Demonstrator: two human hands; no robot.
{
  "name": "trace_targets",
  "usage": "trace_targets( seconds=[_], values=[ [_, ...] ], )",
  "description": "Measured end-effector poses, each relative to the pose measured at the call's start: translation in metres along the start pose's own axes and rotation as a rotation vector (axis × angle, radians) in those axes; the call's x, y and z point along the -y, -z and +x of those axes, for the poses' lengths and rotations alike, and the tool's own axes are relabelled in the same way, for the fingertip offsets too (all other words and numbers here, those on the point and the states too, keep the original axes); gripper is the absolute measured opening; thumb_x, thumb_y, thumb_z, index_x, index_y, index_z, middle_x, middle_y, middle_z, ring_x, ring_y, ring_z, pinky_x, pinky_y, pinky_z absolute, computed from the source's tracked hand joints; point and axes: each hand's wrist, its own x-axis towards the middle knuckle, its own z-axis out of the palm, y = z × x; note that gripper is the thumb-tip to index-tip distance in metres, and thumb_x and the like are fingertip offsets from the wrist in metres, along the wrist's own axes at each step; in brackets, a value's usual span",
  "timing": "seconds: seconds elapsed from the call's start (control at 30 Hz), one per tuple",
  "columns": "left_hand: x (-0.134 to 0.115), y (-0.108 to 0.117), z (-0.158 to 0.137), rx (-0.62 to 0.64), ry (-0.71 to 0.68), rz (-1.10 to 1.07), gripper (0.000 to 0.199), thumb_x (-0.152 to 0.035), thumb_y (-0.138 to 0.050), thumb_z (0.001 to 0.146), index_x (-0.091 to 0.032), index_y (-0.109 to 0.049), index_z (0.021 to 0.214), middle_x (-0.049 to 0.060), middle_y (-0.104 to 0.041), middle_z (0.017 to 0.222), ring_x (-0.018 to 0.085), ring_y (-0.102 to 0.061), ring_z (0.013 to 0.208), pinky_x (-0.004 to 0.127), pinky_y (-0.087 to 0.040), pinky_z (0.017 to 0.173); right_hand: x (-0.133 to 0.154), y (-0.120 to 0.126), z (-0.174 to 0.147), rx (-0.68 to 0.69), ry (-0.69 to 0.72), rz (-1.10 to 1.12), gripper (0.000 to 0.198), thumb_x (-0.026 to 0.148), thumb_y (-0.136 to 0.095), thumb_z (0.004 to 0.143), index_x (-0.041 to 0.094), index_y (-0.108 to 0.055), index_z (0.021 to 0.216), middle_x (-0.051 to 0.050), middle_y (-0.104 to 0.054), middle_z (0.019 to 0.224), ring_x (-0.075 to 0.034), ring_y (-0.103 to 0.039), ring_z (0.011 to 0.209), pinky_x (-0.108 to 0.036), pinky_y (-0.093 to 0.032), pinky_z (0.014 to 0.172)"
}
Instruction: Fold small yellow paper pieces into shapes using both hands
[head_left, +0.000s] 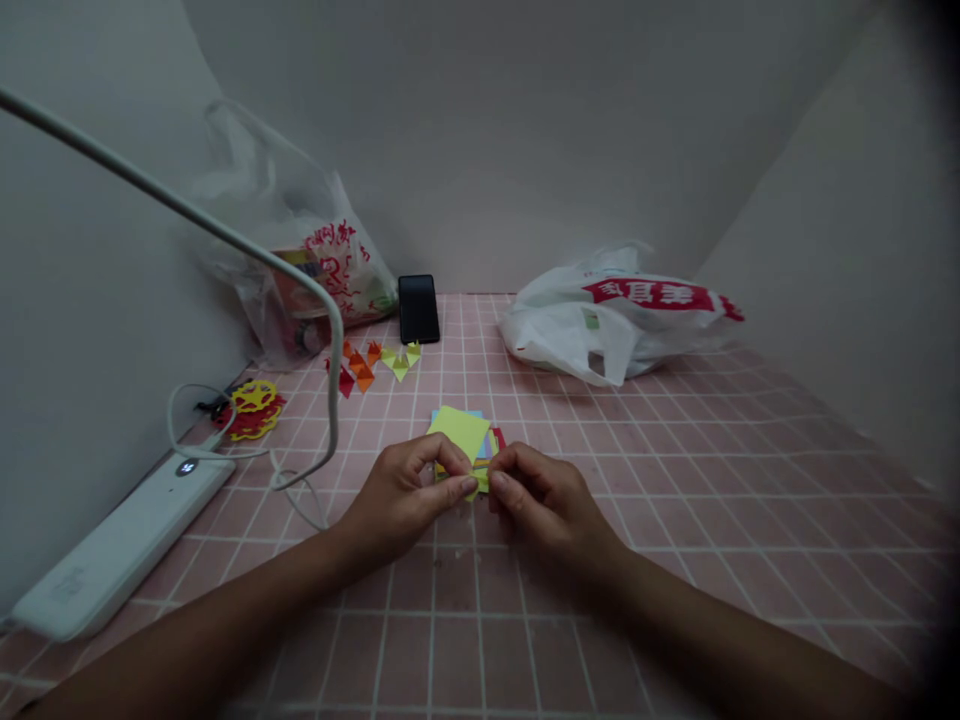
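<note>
Between thumb and fingers, my left hand [409, 490] pinches a small folded piece of yellow paper [478, 484]. My right hand [551, 495] pinches the same paper at its right side, so both hands meet over it. Just behind the fingers lies a pile of coloured paper sheets [461, 430], a yellow one on top with blue, purple and red edges showing. My fingertips hide the near part of this pile and some of the folded paper.
Folded orange and red paper pieces [363, 368] and yellow-green ones [401, 360] lie near a black phone [418, 309]. Plastic bags stand at left [322, 260] and right [622, 315]. Yellow and red cutouts [253, 408], a white power bank [124, 545] and a cable [334, 400] are left.
</note>
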Motion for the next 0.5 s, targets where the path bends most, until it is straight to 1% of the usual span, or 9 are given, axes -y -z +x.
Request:
trace_targets(
  seconds=[0.07, 0.13, 0.33, 0.4, 0.5],
  values=[
    [-0.0002, -0.0004, -0.0001, 0.014, 0.001, -0.019, 0.012, -0.019, -0.066, 0.081, -0.016, -0.059, 0.070, 0.002, -0.066, 0.075, 0.016, -0.061, 0.073, 0.029, -0.045, 0.071, 0.0003, 0.0003, 0.0004, 0.012, 0.024, 0.006, 0.016, 0.029, -0.052, 0.091, 0.018, -0.057, 0.080, 0.001, -0.055, 0.065, -0.011, -0.049, 0.054, -0.024, -0.038, 0.051],
    [-0.0001, -0.0009, 0.0001, 0.032, 0.006, -0.044, 0.013, -0.019, -0.065, 0.080, -0.016, -0.058, 0.070, 0.002, -0.066, 0.075, 0.016, -0.061, 0.073, 0.029, -0.045, 0.071, 0.0007, 0.0004, 0.0008, 0.022, 0.038, -0.012, 0.015, 0.026, -0.053, 0.090, 0.018, -0.057, 0.079, 0.002, -0.055, 0.064, -0.010, -0.049, 0.054, -0.023, -0.038, 0.051],
    [0.0015, -0.0009, 0.0011, 0.059, 0.059, -0.061, 0.014, -0.022, -0.066, 0.080, -0.016, -0.058, 0.069, 0.002, -0.066, 0.075, 0.016, -0.060, 0.073, 0.030, -0.044, 0.071, 0.0014, -0.0005, 0.0000, -0.004, 0.072, -0.159, 0.024, 0.022, -0.049, 0.092, 0.018, -0.051, 0.068, 0.002, -0.054, 0.057, -0.010, -0.049, 0.050, -0.024, -0.037, 0.050],
    [0.0021, -0.0001, 0.0021, 0.046, 0.073, -0.061, 0.013, -0.023, -0.066, 0.079, -0.016, -0.058, 0.070, 0.002, -0.065, 0.076, 0.016, -0.059, 0.074, 0.030, -0.044, 0.072, 0.0004, -0.0004, -0.0005, -0.025, 0.044, -0.163, 0.027, 0.024, -0.047, 0.093, 0.019, -0.050, 0.066, 0.002, -0.054, 0.055, -0.010, -0.049, 0.048, -0.024, -0.036, 0.049],
    [0.0021, 0.0012, 0.0044, -0.009, 0.111, -0.056, 0.013, -0.023, -0.067, 0.077, -0.016, -0.058, 0.070, 0.001, -0.063, 0.074, 0.016, -0.057, 0.073, 0.030, -0.042, 0.072, -0.0018, 0.0012, -0.0004, -0.049, -0.029, -0.087, 0.030, 0.028, -0.045, 0.095, 0.019, -0.051, 0.067, 0.002, -0.054, 0.054, -0.010, -0.050, 0.045, -0.024, -0.037, 0.048]
  ],
)
